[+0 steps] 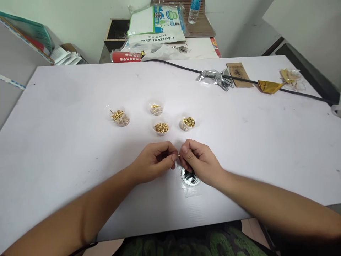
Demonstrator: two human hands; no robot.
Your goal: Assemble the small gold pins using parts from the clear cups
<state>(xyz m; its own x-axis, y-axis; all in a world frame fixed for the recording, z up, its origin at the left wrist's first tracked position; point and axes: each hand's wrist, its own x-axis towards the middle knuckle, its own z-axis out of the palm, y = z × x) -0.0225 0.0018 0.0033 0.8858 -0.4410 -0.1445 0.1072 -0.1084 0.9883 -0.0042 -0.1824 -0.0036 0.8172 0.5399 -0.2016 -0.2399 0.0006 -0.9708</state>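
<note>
White table [80, 85] spans the scene, with a pale wall [87, 21] behind it. Beyond the far edge stand a printed package [165, 21], a dark open-topped box [118, 30] and a water bottle [194, 12]. A black cable [183, 67] runs across the far right of the surface, passing a crumpled silver wrapper [217, 78], a flat brown cardboard piece [239, 75] and a gold wrapper [269, 87]; a clear bag with yellowish contents [291, 78] lies near the far right corner.

Two bare hands meet near the middle of the near half. Left hand [157, 160]: thumb and forefinger closed in a pinch, the other fingers curled. Right hand [199, 160]: thumb closed against the forefinger, the others bent inward. Beneath and beside the right hand lies a round silver-rimmed disc [190, 177], partly covered by it.

Four small clear cups, holding gold-coloured pieces, sit beyond the hands: left cup [122, 119], far cup [156, 109], near cup [161, 128] and right cup [187, 123].

Smallest item noted: a thin gold-coloured piece [178, 155], lying roughly level between the two pinches, one end at each hand's fingertips. Its gripped ends are hidden.
</note>
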